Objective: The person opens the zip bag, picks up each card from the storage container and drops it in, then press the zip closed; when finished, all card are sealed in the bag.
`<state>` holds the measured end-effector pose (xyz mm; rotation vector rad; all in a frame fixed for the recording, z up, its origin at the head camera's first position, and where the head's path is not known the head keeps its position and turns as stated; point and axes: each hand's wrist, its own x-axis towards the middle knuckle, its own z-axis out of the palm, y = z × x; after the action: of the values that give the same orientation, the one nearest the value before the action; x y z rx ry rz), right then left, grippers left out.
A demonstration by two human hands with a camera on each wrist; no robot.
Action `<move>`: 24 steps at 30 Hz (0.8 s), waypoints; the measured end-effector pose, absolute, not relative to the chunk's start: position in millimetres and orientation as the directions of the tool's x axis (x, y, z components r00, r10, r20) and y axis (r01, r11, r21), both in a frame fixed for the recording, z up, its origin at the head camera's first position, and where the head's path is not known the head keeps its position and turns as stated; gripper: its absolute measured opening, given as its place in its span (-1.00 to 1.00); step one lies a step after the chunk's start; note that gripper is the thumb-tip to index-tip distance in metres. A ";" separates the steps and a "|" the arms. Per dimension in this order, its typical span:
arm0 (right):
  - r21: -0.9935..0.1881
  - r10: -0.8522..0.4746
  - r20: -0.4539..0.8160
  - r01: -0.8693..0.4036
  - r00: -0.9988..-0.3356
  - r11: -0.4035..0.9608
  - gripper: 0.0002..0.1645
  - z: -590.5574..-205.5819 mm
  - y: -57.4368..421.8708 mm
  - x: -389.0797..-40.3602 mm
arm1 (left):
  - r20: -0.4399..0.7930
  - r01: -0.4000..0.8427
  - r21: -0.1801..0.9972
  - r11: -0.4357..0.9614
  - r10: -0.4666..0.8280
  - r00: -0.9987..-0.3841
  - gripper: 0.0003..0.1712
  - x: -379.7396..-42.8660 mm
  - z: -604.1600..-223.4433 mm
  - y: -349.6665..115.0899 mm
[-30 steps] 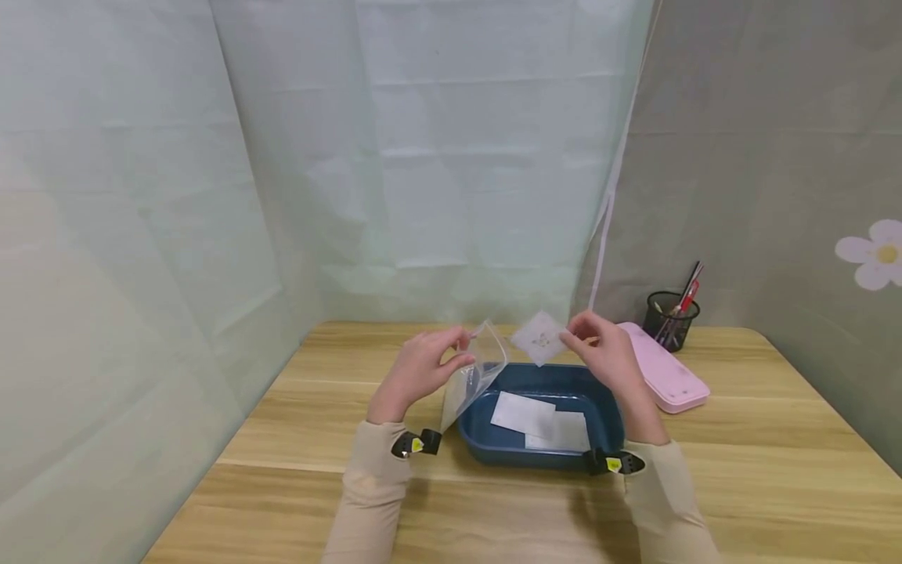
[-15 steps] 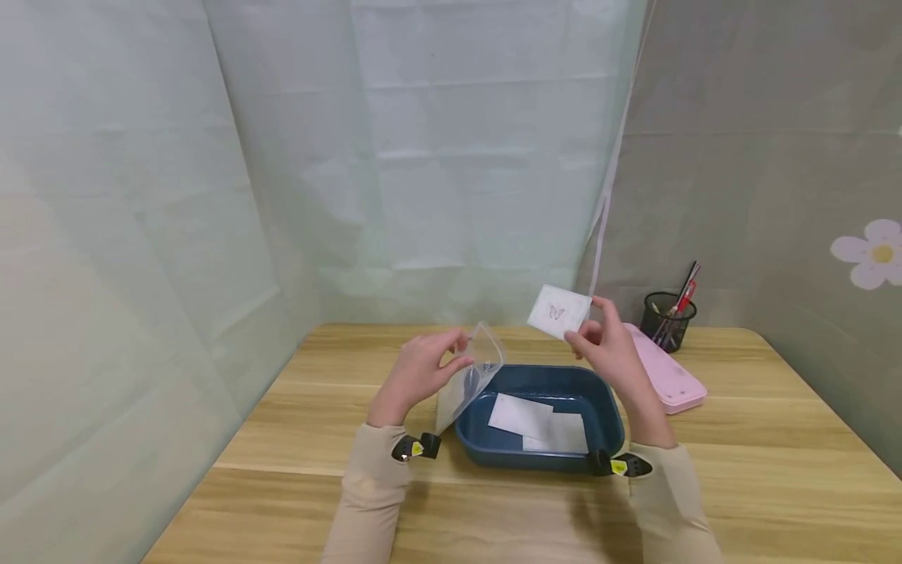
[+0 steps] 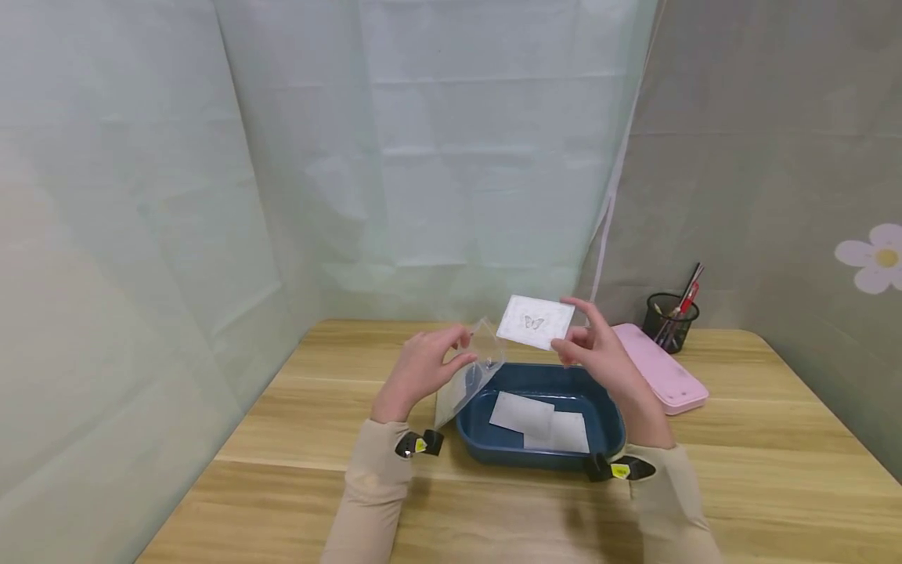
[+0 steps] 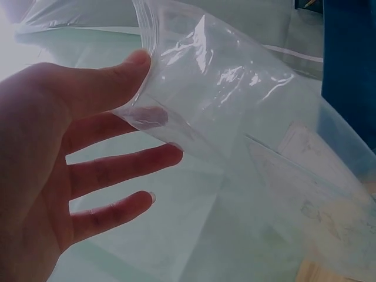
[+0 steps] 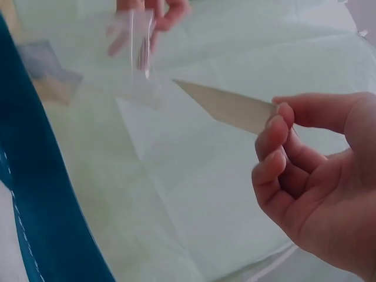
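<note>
My left hand (image 3: 423, 368) pinches the mouth of a clear zip bag (image 4: 217, 76) between thumb and index finger; the other fingers stretch out behind it. Several paper cards (image 4: 317, 176) show through the lower part of the bag. Just right of the bag's mouth, my right hand (image 3: 602, 348) holds a white card (image 3: 534, 321) with a butterfly drawing by its edge, thumb against fingers. In the right wrist view that card (image 5: 229, 108) appears nearly edge-on. Below both hands stands a dark blue basin (image 3: 543, 462) with two white cards (image 3: 521, 413) lying overlapped in it.
A pink case (image 3: 662, 368) lies on the wooden table (image 3: 310, 423) right of the basin. Behind it stands a black mesh pen cup (image 3: 671, 323) with pens. Pale curtains (image 3: 465, 196) hang behind and beside the table.
The right hand raised the butterfly card and turned it level, then brought it down and left toward the bag's mouth. The left hand and bag have hardly moved.
</note>
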<state>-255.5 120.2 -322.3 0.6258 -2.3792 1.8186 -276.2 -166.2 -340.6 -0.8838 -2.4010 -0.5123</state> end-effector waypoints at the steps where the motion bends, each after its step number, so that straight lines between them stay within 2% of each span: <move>1: -0.911 -0.293 0.297 -0.361 -0.909 0.199 -0.19 -322.4 119.1 -255.3 | 0.588 0.677 0.164 0.718 0.480 -0.651 -0.76 -276.2 -340.6 -165.9; 8: -0.926 -0.393 0.196 -0.302 -0.898 0.227 -0.21 -324.4 110.1 -253.9 | 0.574 0.664 0.183 0.725 0.470 -0.671 -0.76 -275.5 -341.0 -164.4; 13: -0.927 -0.476 0.205 -0.326 -0.855 0.186 -0.26 -329.4 104.2 -256.2 | 0.564 0.672 0.190 0.716 0.481 -0.672 -0.75 -274.7 -341.4 -163.0; 24: -0.881 -0.512 0.188 -0.375 -0.838 0.289 -0.27 -337.2 84.1 -255.1 | 0.568 0.744 0.172 0.646 0.552 -0.610 -0.72 -272.1 -342.1 -154.7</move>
<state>-255.1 84.1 -337.2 0.9086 -2.6237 1.7307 -272.1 -154.7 -342.1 -1.0141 -2.3944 -0.5470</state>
